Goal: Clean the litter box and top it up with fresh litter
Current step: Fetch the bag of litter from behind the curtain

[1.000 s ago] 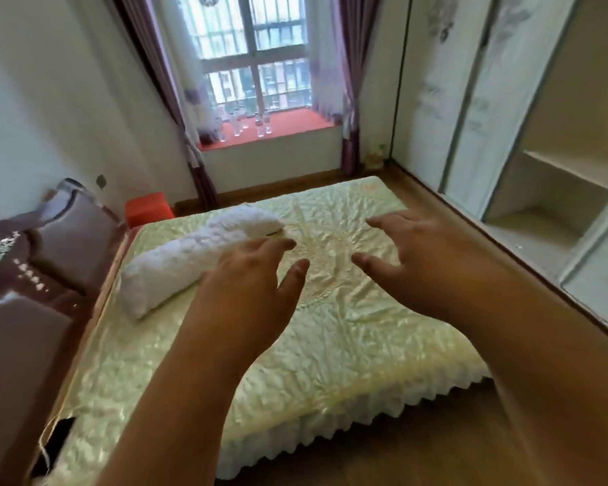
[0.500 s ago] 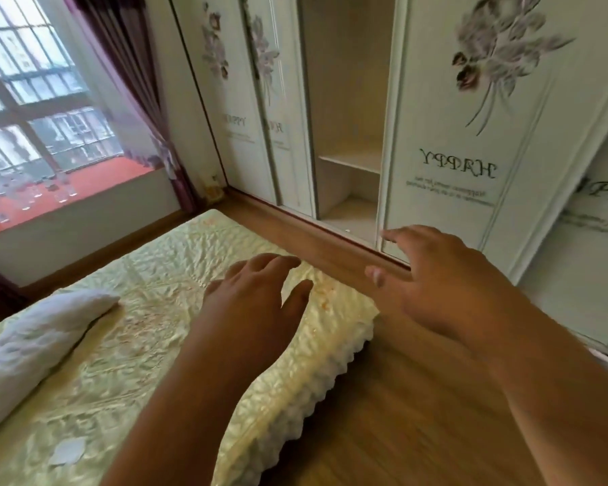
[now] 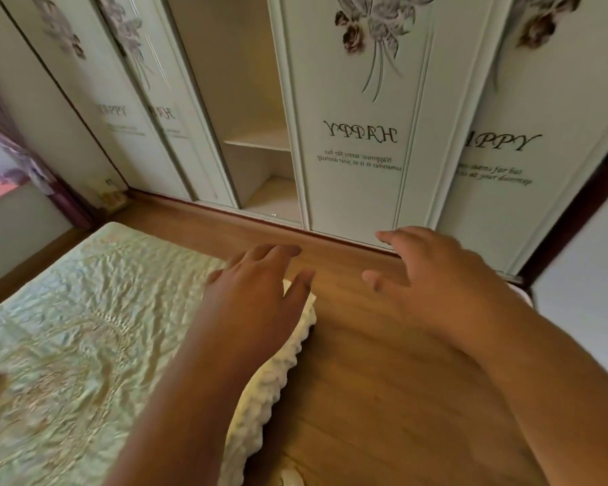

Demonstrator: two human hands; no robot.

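No litter box, scoop or litter shows in the head view. My left hand is held out palm down over the corner of the bed, fingers straight and a little spread, holding nothing. My right hand hovers to its right above the wooden floor, fingers also straight and empty. Both forearms reach in from the bottom of the view.
A bed with a pale green quilted cover fills the left. Wooden floor runs between it and a white wardrobe with flower prints; one section stands open with bare shelves. A purple curtain hangs at far left.
The view has swung right, from the bed and window to the wardrobe and floor. Both hands stay raised and empty in front of me.
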